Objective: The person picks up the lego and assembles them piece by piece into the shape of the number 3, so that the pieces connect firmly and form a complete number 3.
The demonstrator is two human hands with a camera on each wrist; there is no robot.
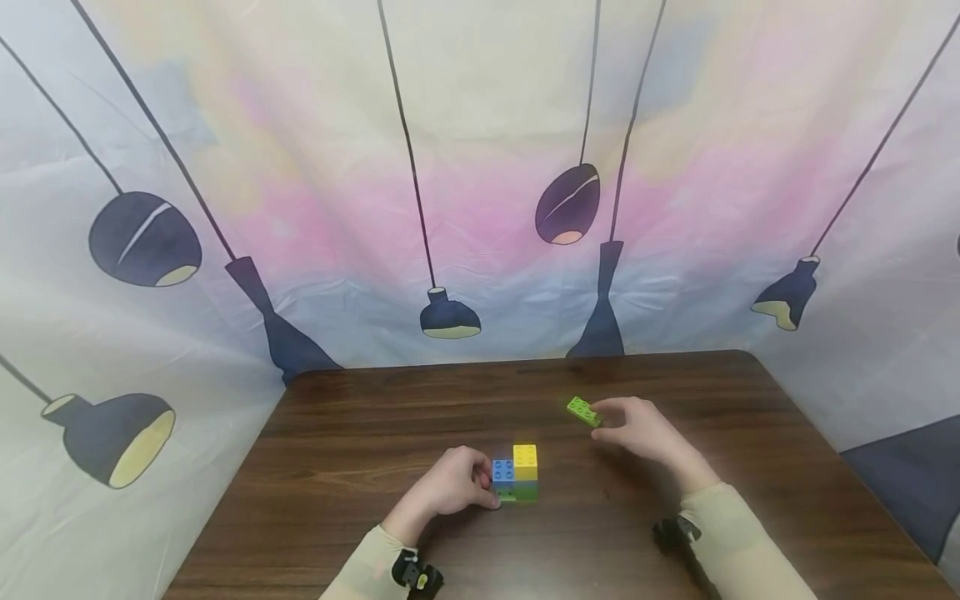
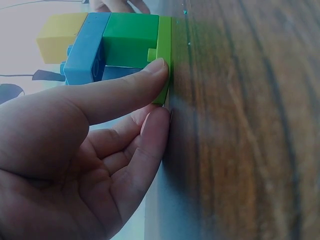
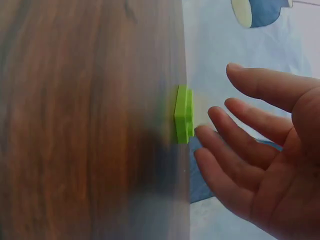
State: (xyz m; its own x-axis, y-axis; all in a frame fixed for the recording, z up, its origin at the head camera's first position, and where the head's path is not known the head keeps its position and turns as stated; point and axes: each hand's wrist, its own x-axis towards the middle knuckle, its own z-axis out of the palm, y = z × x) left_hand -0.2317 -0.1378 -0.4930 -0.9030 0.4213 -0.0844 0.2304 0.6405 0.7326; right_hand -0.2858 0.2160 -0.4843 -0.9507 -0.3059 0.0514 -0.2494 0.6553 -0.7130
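Observation:
A small stack of toy building bricks (image 1: 526, 487) stands on the table before me, with a yellow brick (image 1: 525, 458) on top, a blue one (image 2: 90, 50), a green one (image 2: 132, 37) and a thin lime-green brick (image 2: 165, 45) at the bottom. My left hand (image 1: 452, 483) pinches the edge of that bottom brick between thumb and fingers. Farther back lies a separate flat lime-green brick (image 1: 582, 410) with studs. My right hand (image 1: 637, 427) is close beside it, thumb and fingers spread apart; in the right wrist view the hand (image 3: 260, 155) holds nothing.
The dark wood-grain table (image 1: 360, 417) has a rounded far edge. Behind it hangs a cloth backdrop (image 1: 495, 150) printed with hanging lamps. Dark wrist cameras sit on both sleeves, the left sleeve (image 1: 367, 571) and the right sleeve (image 1: 742, 542).

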